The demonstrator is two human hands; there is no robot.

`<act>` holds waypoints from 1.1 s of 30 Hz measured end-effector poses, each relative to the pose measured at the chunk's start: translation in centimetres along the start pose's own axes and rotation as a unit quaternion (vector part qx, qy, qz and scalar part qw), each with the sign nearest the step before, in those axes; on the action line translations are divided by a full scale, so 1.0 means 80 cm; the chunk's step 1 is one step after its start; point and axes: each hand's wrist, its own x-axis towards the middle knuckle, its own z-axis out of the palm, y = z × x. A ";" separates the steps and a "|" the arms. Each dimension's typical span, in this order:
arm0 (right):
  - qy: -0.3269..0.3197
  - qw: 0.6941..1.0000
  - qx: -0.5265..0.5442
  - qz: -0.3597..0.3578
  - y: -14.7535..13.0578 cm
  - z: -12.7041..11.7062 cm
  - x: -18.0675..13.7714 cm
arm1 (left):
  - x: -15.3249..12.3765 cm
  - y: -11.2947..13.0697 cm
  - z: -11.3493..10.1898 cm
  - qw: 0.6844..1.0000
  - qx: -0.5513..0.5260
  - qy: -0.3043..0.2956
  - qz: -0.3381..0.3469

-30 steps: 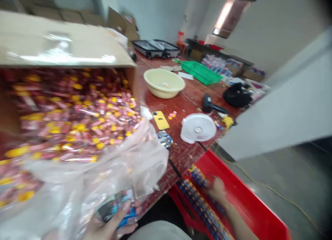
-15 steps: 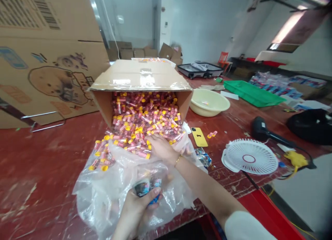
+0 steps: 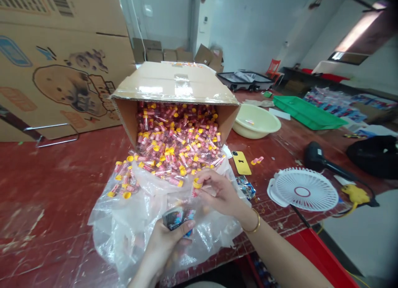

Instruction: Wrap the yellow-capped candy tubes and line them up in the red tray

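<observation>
My right hand (image 3: 219, 192) pinches a small clear tube with a yellow cap (image 3: 196, 186) and pink contents. Just below and to the left, my left hand (image 3: 174, 234) grips dark and blue printed packets (image 3: 178, 219); how many it holds I cannot tell. Both hands are above a crumpled clear plastic bag (image 3: 124, 226). Behind them a cardboard box (image 3: 174, 83) lies on its side, its mouth facing me, full of the same yellow-capped tubes (image 3: 177, 143). Some tubes have spilled onto the plastic, with a small cluster (image 3: 126, 178) at the left.
Right of the box are a cream basin (image 3: 256, 124), a yellow phone (image 3: 241, 163), two loose tubes (image 3: 257, 160) and printed packets (image 3: 246, 187). Further right lie a white fan (image 3: 301, 190), a black scanner-like device (image 3: 314, 155) and a green tray (image 3: 307, 112). A large printed carton (image 3: 62, 81) stands left.
My right hand has drawn back from the pile toward me, now with one tube in its fingers. My left hand still holds the packets in about the same place. The view has shifted slightly.
</observation>
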 end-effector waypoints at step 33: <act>0.066 0.950 0.214 0.215 0.022 0.031 -0.066 | 0.007 -0.003 0.021 0.967 -0.216 -0.070 -0.117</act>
